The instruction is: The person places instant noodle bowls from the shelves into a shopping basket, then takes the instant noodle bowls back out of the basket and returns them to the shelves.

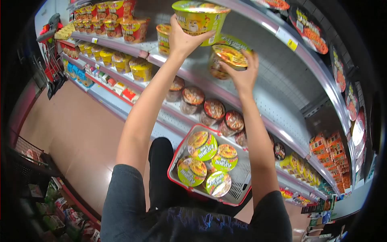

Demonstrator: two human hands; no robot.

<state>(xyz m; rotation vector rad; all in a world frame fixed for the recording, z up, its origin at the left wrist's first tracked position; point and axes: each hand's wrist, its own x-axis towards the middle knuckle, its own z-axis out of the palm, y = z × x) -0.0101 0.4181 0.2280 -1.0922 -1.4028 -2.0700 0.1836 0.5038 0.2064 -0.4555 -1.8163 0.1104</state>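
My left hand (186, 40) is wrapped around a large green instant noodle cup (205, 25), raised in front of the shelf with its patterned side towards me. My right hand (243, 76) grips the rim of another instant noodle cup (221, 60), whose lid shows a picture of noodles. That second cup is at the middle shelf (274, 94); whether its base rests there I cannot tell. Below my arms, a grey basket with a red rim (172, 171) holds several green-lidded noodle cups (202, 146), lids up.
Red noodle cups (134, 30) stand stacked at the upper left, with yellow cups (141, 69) a shelf lower. Dark-lidded cups (213, 111) line the shelf behind the basket. Orange packs (329, 151) are at the right. A curved shelf edge (298, 50) crosses the upper right.
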